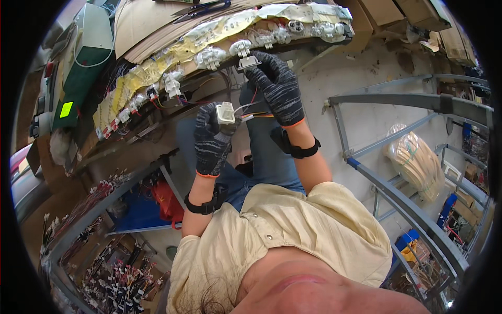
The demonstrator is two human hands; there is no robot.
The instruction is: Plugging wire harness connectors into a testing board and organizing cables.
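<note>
My left hand (210,140), in a dark grey knitted glove, is closed around a white rectangular wire connector (226,113). Several thin wires (259,115), orange, white and dark, run from near it toward my right side. My right hand (278,90), gloved the same way, has its fingers closed at a small whitish-grey connector piece (249,63) by the bench edge. Just beyond that piece sits a white connector holder (240,48), one of a row fixed along the edge. My glove partly hides the right fingertips.
The bench's curved front (183,49) carries yellowed tape and several white connectors. Dark scissors (203,9) lie on top. A green box (89,63) stands at the left. Metal racks (413,104) rise at the right beside a plastic-wrapped bundle (415,159). Wire bundles (123,277) fill the lower left.
</note>
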